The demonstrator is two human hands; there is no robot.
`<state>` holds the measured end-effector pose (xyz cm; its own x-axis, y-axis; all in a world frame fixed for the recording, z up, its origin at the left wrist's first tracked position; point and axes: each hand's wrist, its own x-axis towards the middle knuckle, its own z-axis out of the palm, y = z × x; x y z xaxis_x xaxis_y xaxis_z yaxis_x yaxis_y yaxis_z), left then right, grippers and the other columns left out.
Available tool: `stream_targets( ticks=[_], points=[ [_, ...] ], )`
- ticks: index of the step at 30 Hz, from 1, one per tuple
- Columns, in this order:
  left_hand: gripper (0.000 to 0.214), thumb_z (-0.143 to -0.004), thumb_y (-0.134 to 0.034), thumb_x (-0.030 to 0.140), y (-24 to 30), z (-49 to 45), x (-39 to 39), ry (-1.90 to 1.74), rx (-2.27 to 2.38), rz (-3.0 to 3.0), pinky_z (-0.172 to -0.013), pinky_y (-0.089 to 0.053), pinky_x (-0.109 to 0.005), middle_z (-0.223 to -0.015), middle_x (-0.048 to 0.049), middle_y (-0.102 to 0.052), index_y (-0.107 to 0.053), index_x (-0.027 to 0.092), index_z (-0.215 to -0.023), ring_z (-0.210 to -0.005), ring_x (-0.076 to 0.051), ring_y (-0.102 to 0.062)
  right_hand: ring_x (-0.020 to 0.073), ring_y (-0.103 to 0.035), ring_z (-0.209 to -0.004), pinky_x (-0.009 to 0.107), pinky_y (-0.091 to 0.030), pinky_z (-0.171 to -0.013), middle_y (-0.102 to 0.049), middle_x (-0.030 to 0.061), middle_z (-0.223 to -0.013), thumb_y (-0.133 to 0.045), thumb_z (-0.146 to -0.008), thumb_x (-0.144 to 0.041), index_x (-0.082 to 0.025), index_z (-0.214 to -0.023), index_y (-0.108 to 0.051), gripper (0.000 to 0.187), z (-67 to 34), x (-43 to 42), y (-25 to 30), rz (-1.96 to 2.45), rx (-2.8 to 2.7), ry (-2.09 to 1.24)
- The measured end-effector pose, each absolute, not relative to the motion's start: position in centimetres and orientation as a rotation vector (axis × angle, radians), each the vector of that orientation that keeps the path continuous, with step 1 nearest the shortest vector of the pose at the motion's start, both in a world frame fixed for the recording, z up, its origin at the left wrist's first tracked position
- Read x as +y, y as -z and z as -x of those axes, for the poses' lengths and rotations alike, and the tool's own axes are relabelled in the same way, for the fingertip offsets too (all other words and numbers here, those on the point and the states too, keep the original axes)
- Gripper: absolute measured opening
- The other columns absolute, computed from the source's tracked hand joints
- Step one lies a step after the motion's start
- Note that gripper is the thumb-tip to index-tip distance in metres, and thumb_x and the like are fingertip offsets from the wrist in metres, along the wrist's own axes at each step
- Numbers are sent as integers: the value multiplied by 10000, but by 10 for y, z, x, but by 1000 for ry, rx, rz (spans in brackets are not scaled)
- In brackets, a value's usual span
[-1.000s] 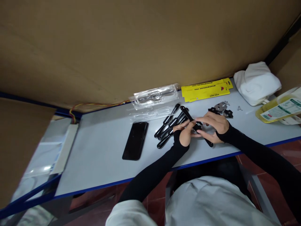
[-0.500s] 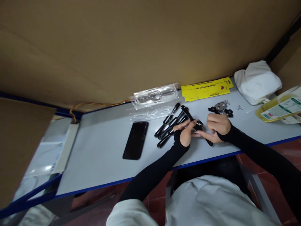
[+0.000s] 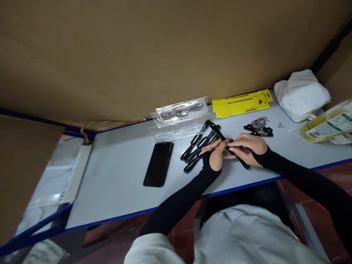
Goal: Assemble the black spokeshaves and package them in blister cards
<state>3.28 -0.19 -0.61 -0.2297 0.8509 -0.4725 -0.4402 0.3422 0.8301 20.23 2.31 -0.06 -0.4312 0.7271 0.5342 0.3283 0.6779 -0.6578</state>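
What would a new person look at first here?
Probably the bright yellow cards at the back of the table, right of the clear packs. Next, the black tool in the left hand, touched by the right hand too. The dark phone stands out too, left of both hands.

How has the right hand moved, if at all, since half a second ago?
Yes: the right hand has stretched its fingers left, toward the phone, to the black tool.
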Motion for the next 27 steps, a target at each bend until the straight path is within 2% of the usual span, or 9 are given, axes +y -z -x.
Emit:
stream_targets(
  ticks=[2,6,10,14,17,20,22,24,27],
  points=[
    [367,-589,-947,355,5,-34,-2,-1263,1313,-430,-628,-710,-461,-823,-96,-784,-825,104,-829,-700,-268,-766,108,-552,-582,264,-493,-584,-712,41,-878,-765,-971,-321,-233,-978,-804,96,-204,27,1,848,-2026,-496],
    [327,-577,-936,327,-4,-35,-3,-1253,1327,-441,-633,-711,-451,-837,-90,-786,-828,110,-797,-704,-255,-761,114,-563,-563,265,-454,-550,-684,32,-784,-770,-964,-357,-222,-807,-755,208,-204,31,3,889,-2114,-353],
    [320,-579,-927,331,-3,-35,-3,-1230,1333,-455,-631,-707,-457,-815,-81,-768,-822,112,-787,-714,-264,-763,79,-506,-503,254,-429,-527,-628,5,-777,-784,-901,-333,-204,-754,-662,230,-198,30,4,1055,-2025,-450],
    [331,-580,-920,342,4,-35,-1,-1229,1347,-455,-581,-694,-456,-761,-83,-757,-822,105,-787,-633,-250,-741,46,-506,-461,206,-364,-432,-617,-11,-854,-807,-796,-305,-199,-939,-692,212,-200,31,-1,1165,-1798,-910],
    [334,-603,-920,347,5,-33,-1,-1224,1343,-467,-585,-692,-460,-752,-86,-764,-824,106,-814,-607,-246,-738,48,-570,-487,178,-362,-427,-657,19,-906,-796,-828,-349,-182,-977,-707,240,-206,34,-6,1118,-1765,-1240],
    [331,-622,-920,344,4,-32,-1,-1187,1313,-498,-597,-696,-458,-771,-96,-778,-827,105,-831,-634,-261,-756,78,-636,-498,180,-398,-404,-684,56,-988,-840,-804,-442,-173,-1013,-683,375,-212,40,-5,1099,-1709,-1500],
    [329,-609,-930,343,4,-33,-3,-1159,1298,-505,-585,-695,-465,-775,-106,-780,-818,101,-802,-638,-276,-761,90,-648,-497,194,-423,-390,-677,63,-1072,-913,-721,-454,-196,-1092,-629,533,-213,42,-3,1127,-1661,-1551],
    [337,-598,-938,350,5,-34,-3,-1144,1292,-492,-584,-696,-479,-776,-115,-781,-809,100,-783,-649,-293,-768,78,-635,-504,190,-427,-400,-665,47,-1096,-938,-703,-441,-222,-1139,-583,604,-211,42,0,1140,-1692,-1485],
    [339,-594,-934,358,5,-35,-2,-1167,1296,-455,-592,-699,-475,-768,-115,-782,-814,107,-787,-686,-306,-779,52,-586,-535,172,-401,-440,-663,27,-1049,-828,-860,-428,-228,-1176,-594,441,-204,37,5,1081,-1863,-1201]
  ],
)
